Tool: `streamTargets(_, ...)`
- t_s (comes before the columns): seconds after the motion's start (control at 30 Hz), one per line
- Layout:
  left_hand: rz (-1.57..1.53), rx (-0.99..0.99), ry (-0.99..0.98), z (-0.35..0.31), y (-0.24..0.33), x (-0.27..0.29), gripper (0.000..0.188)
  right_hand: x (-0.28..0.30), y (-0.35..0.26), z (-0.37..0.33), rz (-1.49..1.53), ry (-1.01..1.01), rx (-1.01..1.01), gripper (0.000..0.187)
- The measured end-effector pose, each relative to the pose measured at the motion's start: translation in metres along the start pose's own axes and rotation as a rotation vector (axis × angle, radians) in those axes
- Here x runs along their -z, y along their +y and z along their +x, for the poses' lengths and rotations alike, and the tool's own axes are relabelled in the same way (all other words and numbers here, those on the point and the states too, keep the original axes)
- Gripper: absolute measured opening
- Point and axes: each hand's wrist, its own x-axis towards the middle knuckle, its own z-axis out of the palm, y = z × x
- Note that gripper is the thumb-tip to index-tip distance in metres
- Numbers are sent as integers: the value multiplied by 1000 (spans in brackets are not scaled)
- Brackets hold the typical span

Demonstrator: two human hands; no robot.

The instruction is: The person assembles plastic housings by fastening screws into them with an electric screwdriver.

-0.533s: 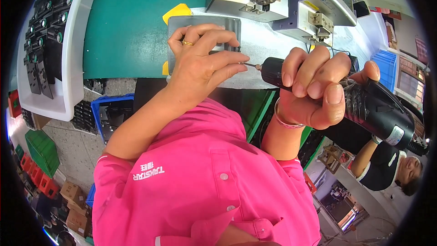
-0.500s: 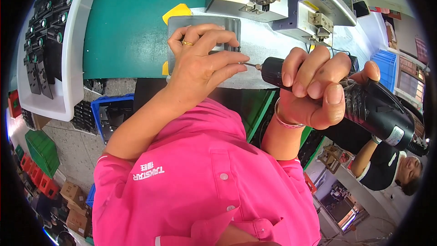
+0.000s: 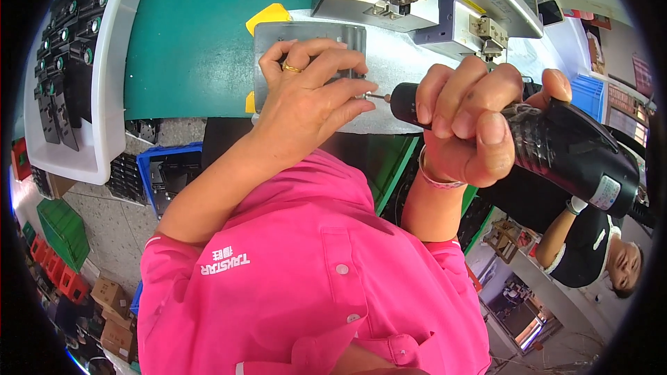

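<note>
My right hand (image 3: 472, 121) is wrapped around a black electric screwdriver (image 3: 580, 156), held sideways with its thin bit (image 3: 377, 96) pointing left. My left hand (image 3: 302, 101), a gold ring on one finger, lies over a grey translucent block (image 3: 274, 33) on the bench. Its thumb and forefinger are pinched around the tip of the bit; whatever is between them is hidden. The other fingers curl over the block, where small dark parts partly show.
A white tray (image 3: 104, 132) of several black parts stands at the left, beside a green mat (image 3: 187, 42). Metal machines (image 3: 379, 0) line the far side. Below the bench is a blue crate (image 3: 147, 173). Another person (image 3: 583, 250) sits at the right.
The screwdriver and my right hand have shifted slightly left, bringing the bit deeper between my left fingertips. My left hand has barely moved.
</note>
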Motion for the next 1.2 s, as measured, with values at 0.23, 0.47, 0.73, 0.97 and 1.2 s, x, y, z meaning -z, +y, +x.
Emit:
streamTargets(0.23,178,21,3,-13,1,5,26,2,17,-3,-59,119,22,64)
streamTargets(0.47,278,-66,57,-15,-3,-4,26,5,28,-2,-40,95,30,58)
streamTargets(0.73,278,-75,84,-16,-5,-6,25,8,31,-6,-166,16,-26,55)
streamTargets(0.97,265,-69,87,-17,-8,-7,25,6,32,-4,-221,-22,-39,58)
streamTargets(1.2,263,-92,101,-18,-12,-8,25,2,36,-2,-236,-38,-35,41)
